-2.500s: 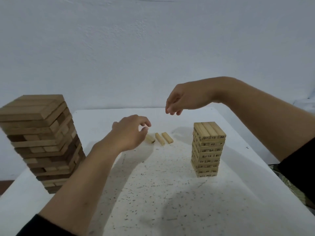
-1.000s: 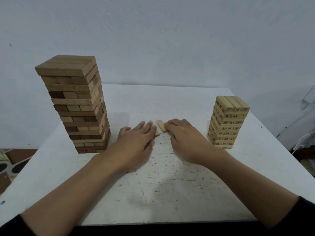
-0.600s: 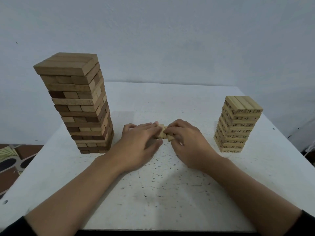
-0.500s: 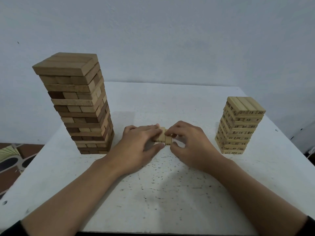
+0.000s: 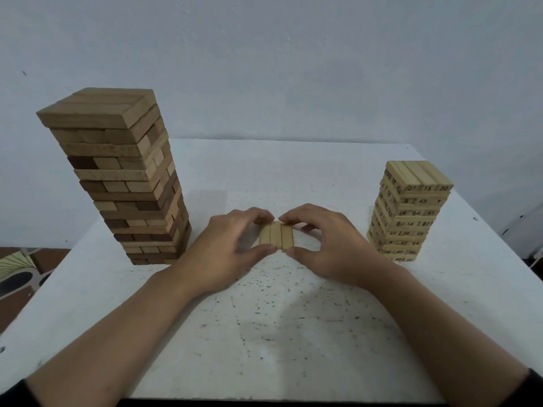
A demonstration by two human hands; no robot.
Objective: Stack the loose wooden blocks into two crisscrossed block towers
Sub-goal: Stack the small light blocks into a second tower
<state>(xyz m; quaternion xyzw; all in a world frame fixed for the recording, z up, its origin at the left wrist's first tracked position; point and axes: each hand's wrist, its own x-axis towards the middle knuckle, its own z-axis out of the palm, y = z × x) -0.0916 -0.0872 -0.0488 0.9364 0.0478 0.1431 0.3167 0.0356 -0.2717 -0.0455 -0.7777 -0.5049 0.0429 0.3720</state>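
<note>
Fingers (image 5: 256,214) curled; left hand (image 5: 223,254), right hand (image 5: 332,245) pinch three blocks (image 5: 276,237).

A white table (image 5: 279,333) with lots of little dark specks lies under the left grip (image 5: 223,251) and the right grip (image 5: 332,248). A plain pale wall (image 5: 293,69) stands well behind both. Far out past the left grip, lower than the table, is a red-brown floor (image 5: 17,301) and a mat (image 5: 14,267) with yellow lines and dark spots.
</note>
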